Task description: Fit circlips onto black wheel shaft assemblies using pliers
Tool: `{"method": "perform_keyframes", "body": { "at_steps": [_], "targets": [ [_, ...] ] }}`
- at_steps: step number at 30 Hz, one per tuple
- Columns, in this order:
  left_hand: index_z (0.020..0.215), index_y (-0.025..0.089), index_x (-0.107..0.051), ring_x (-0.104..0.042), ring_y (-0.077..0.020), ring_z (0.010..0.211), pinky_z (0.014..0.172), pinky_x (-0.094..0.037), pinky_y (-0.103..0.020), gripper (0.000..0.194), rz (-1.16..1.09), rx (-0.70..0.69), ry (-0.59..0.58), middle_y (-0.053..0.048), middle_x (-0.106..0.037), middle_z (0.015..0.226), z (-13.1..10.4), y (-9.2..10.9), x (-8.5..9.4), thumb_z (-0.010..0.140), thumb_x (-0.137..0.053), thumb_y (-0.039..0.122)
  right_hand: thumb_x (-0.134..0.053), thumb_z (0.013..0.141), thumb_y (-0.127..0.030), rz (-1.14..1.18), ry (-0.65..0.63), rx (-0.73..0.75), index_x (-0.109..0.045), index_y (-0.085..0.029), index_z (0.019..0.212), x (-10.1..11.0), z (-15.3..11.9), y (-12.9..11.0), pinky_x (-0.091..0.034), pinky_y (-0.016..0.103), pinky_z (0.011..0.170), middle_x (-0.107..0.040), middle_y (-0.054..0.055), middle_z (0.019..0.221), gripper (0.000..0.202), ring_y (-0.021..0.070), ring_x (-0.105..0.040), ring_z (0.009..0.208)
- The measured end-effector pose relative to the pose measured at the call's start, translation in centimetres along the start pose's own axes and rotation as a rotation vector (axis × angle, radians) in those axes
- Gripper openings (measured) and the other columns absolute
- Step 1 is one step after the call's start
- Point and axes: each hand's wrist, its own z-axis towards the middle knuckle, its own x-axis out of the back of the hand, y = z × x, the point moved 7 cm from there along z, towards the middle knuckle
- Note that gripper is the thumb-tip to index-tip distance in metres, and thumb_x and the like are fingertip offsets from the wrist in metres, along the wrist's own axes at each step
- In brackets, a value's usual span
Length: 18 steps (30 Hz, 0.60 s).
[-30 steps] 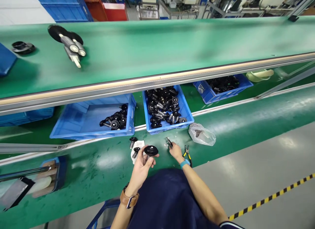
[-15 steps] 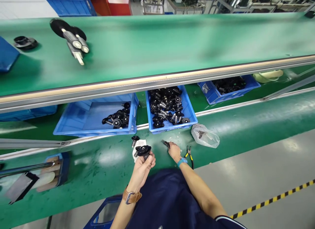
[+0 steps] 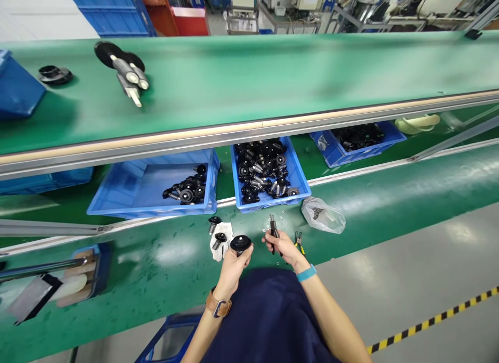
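Note:
My left hand [image 3: 234, 268] is closed round the lower part of a black disc-topped part [image 3: 240, 242], its round face turned up. In my right hand [image 3: 284, 246] is a pair of black-handled pliers [image 3: 273, 229], jaws pointing away from me; the fingers wrap the handles. Several small rings lie scattered on the green bench around the pliers. A white glove [image 3: 217, 253] lies just left of my left hand, with one similar part [image 3: 220, 238] on it and another part [image 3: 213, 224] beyond it. Yellow-handled pliers [image 3: 299, 240] rest to the right of my right hand.
Behind the hands stand a blue bin [image 3: 273, 201] full of black parts and a second bin [image 3: 152, 212] holding fewer. A clear plastic bag [image 3: 329, 220] with small pieces lies at right. The raised green shelf [image 3: 249, 82] spans above, its metal edge overhanging the bins.
My right hand has lifted the black-handled pliers off the bench and turned their jaws forward. My left hand has moved slightly right, with its part's disc now facing up.

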Motion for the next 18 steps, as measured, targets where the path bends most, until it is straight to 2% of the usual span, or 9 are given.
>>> {"method": "perform_keyframes", "body": {
  "at_steps": [2, 4, 6, 9, 13, 18],
  "targets": [
    [0.079, 0.013, -0.069, -0.036, -0.0073, 0.048, 0.047, -0.024, -0.021, 0.059, 0.027, 0.008, -0.023, 0.006, -0.046, 0.049, -0.2, 0.4, -0.6, 0.059, -0.088, 0.065, -0.066, 0.089, -0.065, 0.075, -0.054, 0.085, -0.062, -0.018, 0.096, -0.4, -1.8, -2.5, -0.046, 0.027, 0.06, -0.066, 0.002, 0.086, 0.048, 0.0112, -0.054, 0.063],
    [0.077, 0.013, -0.069, -0.036, -0.0076, 0.047, 0.047, -0.023, -0.021, 0.057, 0.05, 0.002, -0.055, 0.006, -0.045, 0.048, -0.6, 1.0, -1.2, 0.059, -0.087, 0.065, -0.069, 0.085, -0.064, 0.099, -0.101, 0.152, -0.062, -0.019, 0.089, -0.7, -3.4, -4.8, -0.044, 0.027, 0.059, -0.064, 0.001, 0.079, 0.046, 0.0114, -0.05, 0.061],
    [0.07, 0.014, -0.066, -0.036, -0.0077, 0.047, 0.047, -0.023, -0.022, 0.054, 0.065, -0.014, -0.081, 0.006, -0.045, 0.048, -1.0, 1.7, -1.7, 0.061, -0.086, 0.064, -0.071, 0.085, -0.057, 0.079, -0.132, 0.204, -0.064, -0.018, 0.086, -0.9, -4.8, -6.9, -0.042, 0.026, 0.059, -0.064, 0.0, 0.074, 0.04, 0.0118, -0.049, 0.061],
    [0.059, 0.017, -0.056, -0.036, -0.0079, 0.048, 0.047, -0.024, -0.022, 0.054, 0.098, -0.045, -0.098, 0.005, -0.045, 0.048, -1.8, 2.5, -2.0, 0.065, -0.085, 0.062, -0.071, 0.087, -0.043, 0.002, -0.134, 0.262, -0.068, -0.018, 0.089, -0.8, -6.4, -9.2, -0.043, 0.027, 0.067, -0.067, 0.0, 0.078, 0.025, 0.0142, -0.055, 0.069],
    [0.059, 0.018, -0.053, -0.034, -0.0079, 0.048, 0.048, -0.025, -0.023, 0.052, 0.146, -0.082, -0.116, 0.006, -0.043, 0.049, -2.7, 3.6, -2.1, 0.067, -0.085, 0.059, -0.069, 0.086, -0.03, -0.1, -0.106, 0.294, -0.069, -0.019, 0.093, -0.8, -7.7, -10.6, -0.046, 0.029, 0.076, -0.071, 0.0, 0.085, 0.012, 0.0179, -0.062, 0.081],
    [0.057, 0.019, -0.053, -0.037, -0.0089, 0.049, 0.049, -0.028, -0.024, 0.047, 0.205, -0.127, -0.124, 0.005, -0.046, 0.049, -3.4, 4.6, -2.0, 0.067, -0.086, 0.051, -0.069, 0.086, -0.03, -0.146, -0.098, 0.284, -0.063, -0.02, 0.095, -1.3, -7.9, -10.7, -0.045, 0.028, 0.067, -0.068, -0.002, 0.08, 0.015, 0.0163, -0.061, 0.072]
  ]
}}
